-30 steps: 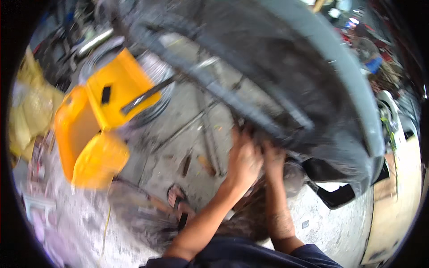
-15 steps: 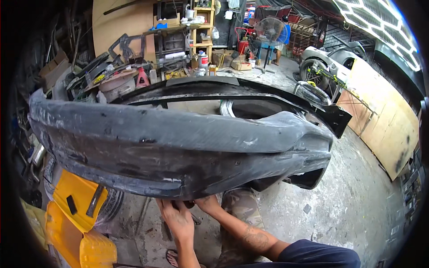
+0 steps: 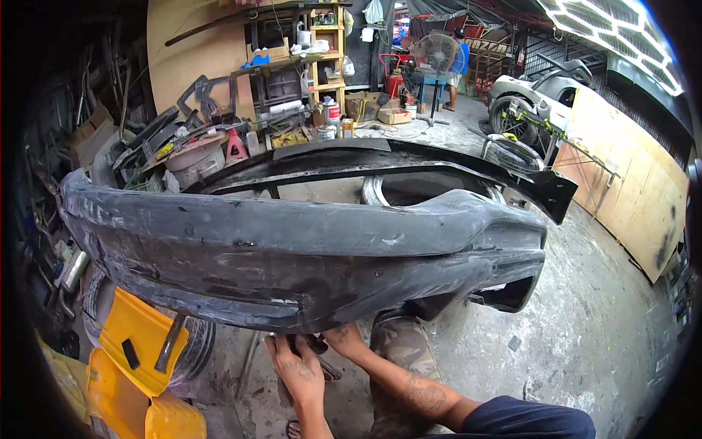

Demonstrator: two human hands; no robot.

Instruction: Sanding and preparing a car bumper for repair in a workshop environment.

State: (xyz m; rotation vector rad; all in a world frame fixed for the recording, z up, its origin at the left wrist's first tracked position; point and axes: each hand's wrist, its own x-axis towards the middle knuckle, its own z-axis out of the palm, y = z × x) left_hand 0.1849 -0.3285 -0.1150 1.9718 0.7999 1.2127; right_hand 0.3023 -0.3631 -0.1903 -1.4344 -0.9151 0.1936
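A long grey-black car bumper, scuffed with pale sanding marks, stretches across in front of me. Just beneath its lower edge, near the middle, are both my hands. My left hand is closed, its fingers bent around a dark object whose kind I cannot make out. From the right, my right hand reaches the same spot, also closed against that dark object. Its fingertips are mostly hidden. A dark rod-like piece shows beside the left hand. My camouflage-clad leg is under the bumper.
Behind lies another black bumper with a tyre beneath. Yellow plastic panels, carrying a phone-like black slab, sit at lower left. A plywood sheet leans at right. Far back, a person stands by a fan.
My view has shifted slightly, so the bumper's left end sits lower and further right. A little more of both hands and the dark object shows below its edge.
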